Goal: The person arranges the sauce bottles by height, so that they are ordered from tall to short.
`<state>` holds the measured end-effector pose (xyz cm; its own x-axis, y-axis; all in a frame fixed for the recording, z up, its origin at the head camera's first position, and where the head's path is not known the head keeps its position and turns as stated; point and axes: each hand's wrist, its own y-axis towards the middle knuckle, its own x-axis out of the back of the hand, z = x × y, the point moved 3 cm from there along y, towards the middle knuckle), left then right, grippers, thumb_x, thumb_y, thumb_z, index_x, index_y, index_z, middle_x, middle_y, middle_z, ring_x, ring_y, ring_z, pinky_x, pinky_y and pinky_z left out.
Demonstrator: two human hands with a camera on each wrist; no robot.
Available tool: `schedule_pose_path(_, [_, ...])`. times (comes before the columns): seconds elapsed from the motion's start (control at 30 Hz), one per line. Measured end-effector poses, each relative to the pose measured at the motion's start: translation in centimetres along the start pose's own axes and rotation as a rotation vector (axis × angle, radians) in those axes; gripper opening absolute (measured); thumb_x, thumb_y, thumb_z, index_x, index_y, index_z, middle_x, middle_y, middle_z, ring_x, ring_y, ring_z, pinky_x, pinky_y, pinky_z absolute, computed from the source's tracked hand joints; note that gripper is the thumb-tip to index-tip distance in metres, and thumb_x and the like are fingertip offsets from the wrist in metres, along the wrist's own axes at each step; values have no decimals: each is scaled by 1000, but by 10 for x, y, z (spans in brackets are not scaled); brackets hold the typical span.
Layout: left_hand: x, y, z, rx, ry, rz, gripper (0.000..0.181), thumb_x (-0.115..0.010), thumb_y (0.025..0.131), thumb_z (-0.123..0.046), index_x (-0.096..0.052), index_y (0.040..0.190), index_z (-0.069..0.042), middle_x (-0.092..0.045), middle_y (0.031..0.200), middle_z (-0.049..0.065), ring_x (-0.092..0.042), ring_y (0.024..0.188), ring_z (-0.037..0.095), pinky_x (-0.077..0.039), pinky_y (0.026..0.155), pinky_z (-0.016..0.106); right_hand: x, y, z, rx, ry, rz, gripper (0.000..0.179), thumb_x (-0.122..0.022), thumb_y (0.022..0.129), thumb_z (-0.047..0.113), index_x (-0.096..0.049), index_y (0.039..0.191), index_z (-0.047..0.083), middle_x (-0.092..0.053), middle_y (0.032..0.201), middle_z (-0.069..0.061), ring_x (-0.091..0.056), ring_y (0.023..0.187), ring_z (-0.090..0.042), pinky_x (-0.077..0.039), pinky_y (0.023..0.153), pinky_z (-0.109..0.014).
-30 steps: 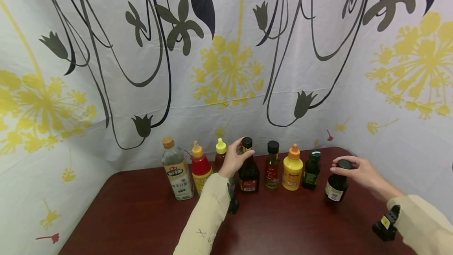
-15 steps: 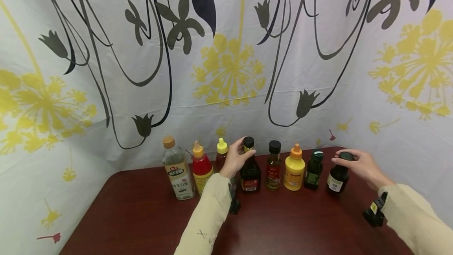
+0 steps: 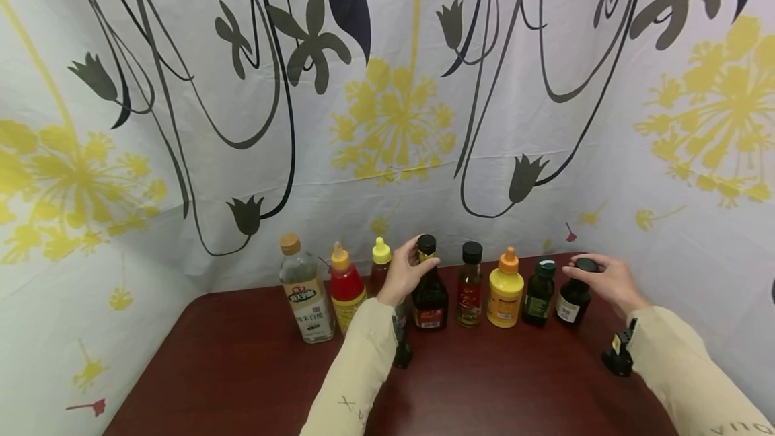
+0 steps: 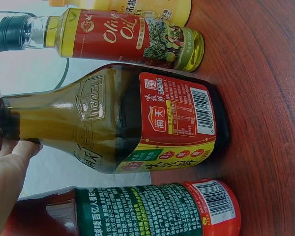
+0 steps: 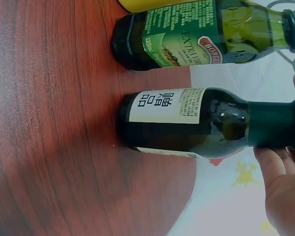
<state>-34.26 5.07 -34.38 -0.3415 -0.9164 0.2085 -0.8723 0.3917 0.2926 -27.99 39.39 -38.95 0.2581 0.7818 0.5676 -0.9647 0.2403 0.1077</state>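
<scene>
My left hand (image 3: 404,276) holds a dark soy sauce bottle (image 3: 430,300) by its neck. In the left wrist view that soy sauce bottle (image 4: 152,120) stands on the table, its red label facing the camera. At the right end of the row, my right hand (image 3: 613,282) grips a small dark green bottle (image 3: 572,303) around its neck and cap. Its white label shows in the right wrist view, where the bottle (image 5: 172,123) stands upright, base at the tabletop. Just left of it stands a small green olive oil bottle (image 3: 537,295), a narrow gap between.
Along the back of the dark red table (image 3: 484,382) stand a white vinegar bottle (image 3: 307,305), a red squeeze bottle (image 3: 347,291), a yellow-capped bottle (image 3: 381,254), an olive oil bottle (image 3: 469,288) and a yellow squeeze bottle (image 3: 505,291). A patterned cloth (image 3: 387,207) hangs behind.
My right hand has moved left and slightly back with the small dark bottle, bringing it closer to the green olive oil bottle and more upright. My left hand has stayed on the soy sauce bottle.
</scene>
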Motion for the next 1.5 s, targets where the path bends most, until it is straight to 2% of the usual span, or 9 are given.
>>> schedule_pose_path(0.33, [0,-2,0,12,11,-4,50,-59,85,-4,-40,131,-1,-44,129,17,-42,118,29,-36,96,39,-8,7,0,-5,22,-15,68,-58,82,44,-46,123,-8,-41,125,-29,-34,115,-45,-40,83,-51])
schedule_pose_path(0.53, [-2,-1,2,-10,7,-8,49,-58,85,-2,-40,131,1,-44,128,18,-43,117,30,-35,96,40,-11,7,1,-1,44,-3,68,-56,84,44,-42,125,-8,-39,127,-30,-30,117,-45,-38,84,-52])
schedule_pose_path(0.63, [-2,0,5,-24,9,-16,49,-59,84,-2,-41,130,1,-45,128,19,-43,117,30,-36,95,40,-12,7,1,4,50,5,68,-55,84,44,-41,127,-7,-38,127,-30,-29,118,-45,-37,84,-52])
schedule_pose_path(0.73, [-3,5,15,-23,1,-22,51,-60,83,-4,-41,130,-2,-45,128,16,-42,118,29,-35,96,40,-11,7,1,7,51,14,69,-55,85,43,-39,128,-7,-33,129,-30,-26,119,-47,-36,85,-54])
schedule_pose_path(0.87, [-5,11,28,-30,5,-26,52,-61,84,-8,-41,132,-5,-46,128,13,-43,117,26,-36,95,39,-11,6,4,39,-21,12,70,-53,86,42,-34,131,-8,-26,131,-34,-27,116,-50,-37,83,-56])
schedule_pose_path(0.97, [-5,12,30,-40,19,-28,52,-61,84,-10,-41,132,-5,-46,127,13,-44,116,26,-37,94,38,-11,5,8,63,-91,11,72,-51,87,42,-29,133,-9,-21,132,-37,-25,115,-52,-35,82,-59])
schedule_pose_path(1.07, [-5,12,31,-37,26,-28,52,-61,84,-9,-41,132,-6,-47,127,13,-45,116,25,-38,94,37,-10,4,11,69,-107,23,75,-50,87,43,-23,135,-9,-18,133,-37,-20,118,-53,-30,85,-61])
schedule_pose_path(1.23, [-5,11,27,-21,69,-21,51,-61,84,-9,-42,131,-6,-48,125,12,-47,114,25,-39,93,37,-4,3,18,94,-87,1,73,-51,88,39,-24,135,-10,-24,132,-37,-24,117,-52,-32,85,-60])
schedule_pose_path(1.5, [-3,13,21,-4,218,-22,47,-63,83,-13,-45,127,-7,-53,118,10,-51,107,23,-43,86,35,5,2,40,199,-63,-83,63,-52,89,32,-31,132,-10,-36,126,-34,-35,113,-49,-37,83,-54])
